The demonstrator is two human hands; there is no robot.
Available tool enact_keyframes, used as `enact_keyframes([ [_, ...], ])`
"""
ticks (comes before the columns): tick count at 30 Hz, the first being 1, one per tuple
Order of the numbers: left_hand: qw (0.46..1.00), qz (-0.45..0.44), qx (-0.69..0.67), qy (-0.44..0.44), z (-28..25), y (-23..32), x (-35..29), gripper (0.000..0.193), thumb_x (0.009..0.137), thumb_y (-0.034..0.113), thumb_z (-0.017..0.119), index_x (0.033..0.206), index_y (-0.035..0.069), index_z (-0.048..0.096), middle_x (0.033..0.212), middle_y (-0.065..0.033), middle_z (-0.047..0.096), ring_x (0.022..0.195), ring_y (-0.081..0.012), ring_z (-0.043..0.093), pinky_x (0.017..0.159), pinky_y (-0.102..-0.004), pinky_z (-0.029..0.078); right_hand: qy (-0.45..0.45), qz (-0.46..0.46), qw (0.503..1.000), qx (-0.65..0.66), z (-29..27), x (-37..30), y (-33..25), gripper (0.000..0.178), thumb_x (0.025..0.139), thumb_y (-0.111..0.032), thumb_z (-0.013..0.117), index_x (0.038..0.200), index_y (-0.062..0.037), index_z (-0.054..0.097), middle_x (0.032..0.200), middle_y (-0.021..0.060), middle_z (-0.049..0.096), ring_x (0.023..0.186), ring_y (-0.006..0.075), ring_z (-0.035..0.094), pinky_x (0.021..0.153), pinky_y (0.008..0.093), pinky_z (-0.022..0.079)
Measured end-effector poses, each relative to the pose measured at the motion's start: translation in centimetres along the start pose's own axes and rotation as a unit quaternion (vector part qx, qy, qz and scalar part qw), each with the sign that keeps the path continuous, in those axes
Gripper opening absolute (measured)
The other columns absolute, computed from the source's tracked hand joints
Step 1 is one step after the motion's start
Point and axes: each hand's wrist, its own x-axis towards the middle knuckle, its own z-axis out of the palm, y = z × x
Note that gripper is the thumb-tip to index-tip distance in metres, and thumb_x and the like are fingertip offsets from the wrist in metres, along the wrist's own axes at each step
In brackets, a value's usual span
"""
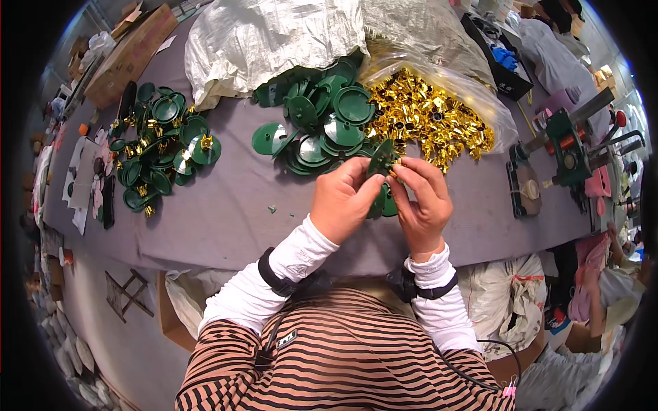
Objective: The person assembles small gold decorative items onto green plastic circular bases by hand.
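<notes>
Bright centre, warped dark edges

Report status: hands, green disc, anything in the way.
Left hand gripping green disc. Right hand pinching gold piece at its face. Disc heap, gold heap beyond; nothing seen blocking.

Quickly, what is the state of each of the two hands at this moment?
Left hand: closed, holding a green disc.
Right hand: closed, pinching a small gold piece at the disc.
</notes>
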Motion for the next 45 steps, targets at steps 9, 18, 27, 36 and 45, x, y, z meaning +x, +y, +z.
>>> enact_keyframes([
  [9,0.974,0.121,0.191,-0.034,-0.7,-0.8,-1.0,0.026,0.087,0.004,0.065,0.112,-0.001,0.061,0.094,-0.008,0.069,0.08,-0.0132,0.066,0.069,-0.0255,0.052,0.022,0.176,0.974,0.14,0.7,-1.6,-0.1,0.025,0.076,0.004,0.075,0.1,-0.0008,0.069,0.097,0.008,0.066,0.086,0.0147,0.065,0.074,0.0252,0.053],
  [18,0.933,0.17,0.278,0.155,-9.5,1.2,1.8,0.022,0.081,0.01,0.069,0.099,-0.004,0.066,0.083,-0.0083,0.07,0.071,-0.009,0.062,0.064,-0.0266,0.051,-0.09,0.139,0.986,0.008,0.2,-0.1,-0.5,0.029,0.076,-0.002,0.075,0.105,-0.0029,0.068,0.104,0.0081,0.065,0.093,0.0198,0.062,0.083,0.0297,0.05],
  [27,0.77,0.249,0.507,0.297,-21.9,3.4,6.7,0.045,0.075,0.012,0.071,0.117,0.0,0.059,0.117,-0.019,0.061,0.106,-0.0328,0.059,0.093,-0.0397,0.046,-0.115,0.148,0.955,-0.232,-4.2,-4.4,7.1,0.031,0.078,-0.005,0.07,0.108,-0.0064,0.067,0.108,0.0096,0.062,0.105,0.0272,0.053,0.091,0.0368,0.043],
  [36,0.713,-0.045,0.7,-0.001,-17.9,-2.1,10.1,0.049,0.075,0.031,0.073,0.117,0.009,0.06,0.107,-0.0188,0.063,0.101,-0.0383,0.06,0.088,-0.0437,0.048,-0.058,0.132,0.958,-0.248,-4.7,-4.5,6.5,0.024,0.077,-0.003,0.06,0.101,-0.0057,0.066,0.099,0.0113,0.061,0.093,0.0299,0.056,0.084,0.0389,0.045],
  [45,0.977,-0.047,0.153,0.144,-15.9,2.6,7.1,0.033,0.084,0.023,0.073,0.108,0.003,0.063,0.094,-0.0055,0.07,0.078,-0.0134,0.066,0.063,-0.0234,0.051,0.13,0.393,0.833,0.366,-4.7,-3.7,6.8,0.017,0.09,-0.004,0.061,0.106,0.0013,0.061,0.089,0.0049,0.061,0.073,0.0113,0.056,0.066,0.024,0.047],
])
